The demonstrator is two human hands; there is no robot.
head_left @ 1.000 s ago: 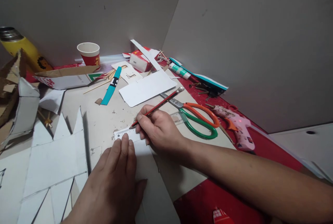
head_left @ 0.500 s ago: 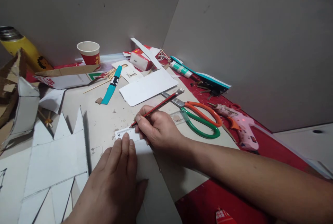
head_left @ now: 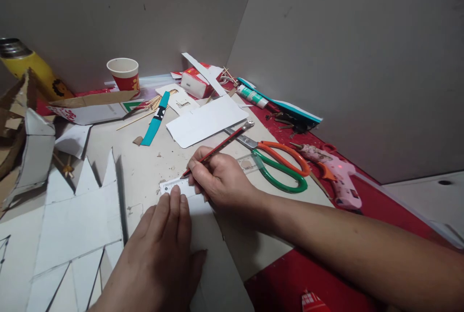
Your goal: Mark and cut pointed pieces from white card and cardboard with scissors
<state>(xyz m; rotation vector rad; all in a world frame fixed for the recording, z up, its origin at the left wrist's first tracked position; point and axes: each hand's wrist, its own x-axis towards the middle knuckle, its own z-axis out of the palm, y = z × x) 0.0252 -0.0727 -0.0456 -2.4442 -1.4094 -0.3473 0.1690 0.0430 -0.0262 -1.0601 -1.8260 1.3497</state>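
Note:
My right hand (head_left: 221,179) grips a red pencil (head_left: 217,148), its tip touching the cardboard sheet (head_left: 152,167) at the far edge of a clear ruler (head_left: 172,186). My left hand (head_left: 159,249) lies flat with its fingertips pressing the ruler's near end down on the white card strip (head_left: 213,263). The ruler's other end runs under my right hand toward the scissors.
Orange and green scissors (head_left: 279,162) and a pink glue gun (head_left: 335,172) lie right of my hand. A white card (head_left: 206,121), teal strip (head_left: 155,120), paper cup (head_left: 123,74), glue tube (head_left: 252,97), tissue pack (head_left: 195,82), yellow flask (head_left: 32,68) and cut spiked cardboard (head_left: 76,215) fill the rest.
Almost nothing has moved. Both hands hold their places on the ruler and pencil; the view has shifted very slightly.

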